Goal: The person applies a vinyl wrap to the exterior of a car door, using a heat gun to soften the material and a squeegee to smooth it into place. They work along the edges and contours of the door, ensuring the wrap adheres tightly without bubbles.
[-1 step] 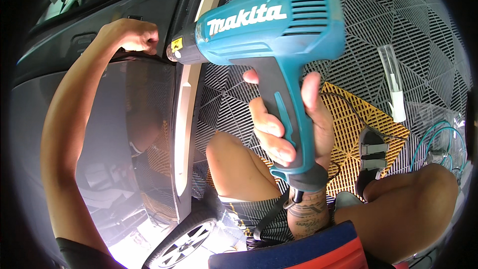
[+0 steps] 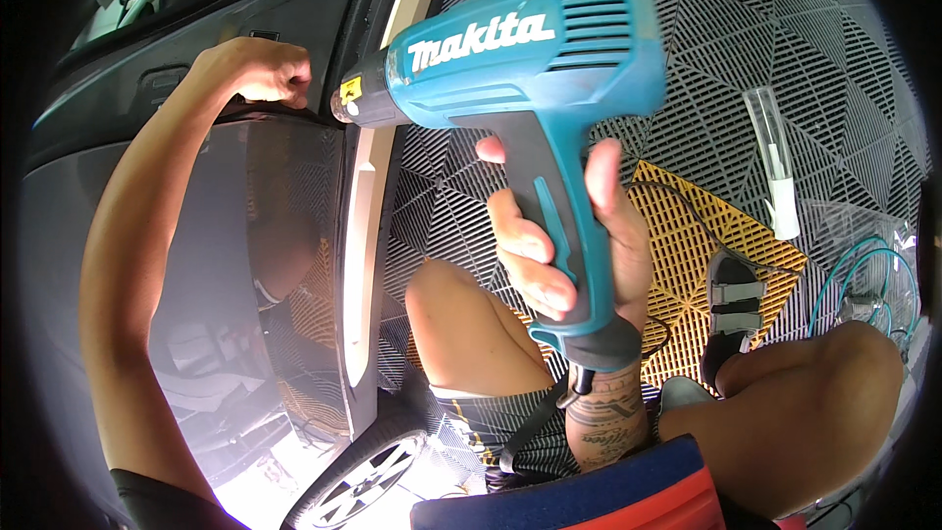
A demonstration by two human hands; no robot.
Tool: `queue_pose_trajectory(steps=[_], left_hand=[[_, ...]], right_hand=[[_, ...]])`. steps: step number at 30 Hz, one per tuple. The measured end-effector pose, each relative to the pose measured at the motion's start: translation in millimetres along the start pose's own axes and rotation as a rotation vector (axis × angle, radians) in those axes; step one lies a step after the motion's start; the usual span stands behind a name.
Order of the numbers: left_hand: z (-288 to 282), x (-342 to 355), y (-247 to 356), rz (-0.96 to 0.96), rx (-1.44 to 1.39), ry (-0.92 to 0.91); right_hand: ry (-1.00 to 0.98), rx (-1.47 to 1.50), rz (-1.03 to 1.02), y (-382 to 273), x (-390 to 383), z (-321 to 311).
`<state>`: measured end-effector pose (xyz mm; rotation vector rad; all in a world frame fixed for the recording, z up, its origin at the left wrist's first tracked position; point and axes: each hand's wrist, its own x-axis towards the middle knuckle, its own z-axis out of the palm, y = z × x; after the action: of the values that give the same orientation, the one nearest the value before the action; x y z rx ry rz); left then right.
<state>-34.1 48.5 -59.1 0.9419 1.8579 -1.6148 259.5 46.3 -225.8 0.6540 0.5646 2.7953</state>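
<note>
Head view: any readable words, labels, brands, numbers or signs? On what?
I won't copy wording; locations only.
Heat gun: large white lettering on the teal body, readable.
Yellow label at the gun's front: dark symbol, too small to read.
Right forearm: tattooed script, too small to read.
Shorts: yellow marks, can't tell if text.

The head cam's a wide fisheye that's riding up on the wearer's head and looking down past two bare knees (image 2: 446, 324) at the dark grey ridged plastic floor tiles (image 2: 721, 20). The teal-and-black pistol-shaped plastic heat gun (image 2: 535, 88) is looming closest to the lens, upper middle, while the glossy dark grey car panel (image 2: 201, 265) is filling the left, edges curving toward the rim.
</note>
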Motion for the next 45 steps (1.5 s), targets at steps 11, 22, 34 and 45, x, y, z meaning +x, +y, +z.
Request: queue_pose_trajectory(steps=[11, 22, 34, 45], left_hand=[[0.7, 0.0, 0.7, 0.001, -0.003, 0.023], [9.2, 6.0, -9.6, -0.029, 0.031, 0.118], [-2.0, -6.0, 10.6, 0.024, 0.085, 0.020], [6.4, -14.9, 8.8, 0.060, 0.037, 0.026]], right_hand=[[0.060, 0.025, 0.013, 10.4, 0.4, -33.8], [-0.078, 0.095, 0.011, 13.0, -5.6, -10.7], [1.077, -1.973, 0.147, -75.7, 20.4, -49.7], [0.777, -2.892, -0.229, -56.2, 31.1, -144.8]])
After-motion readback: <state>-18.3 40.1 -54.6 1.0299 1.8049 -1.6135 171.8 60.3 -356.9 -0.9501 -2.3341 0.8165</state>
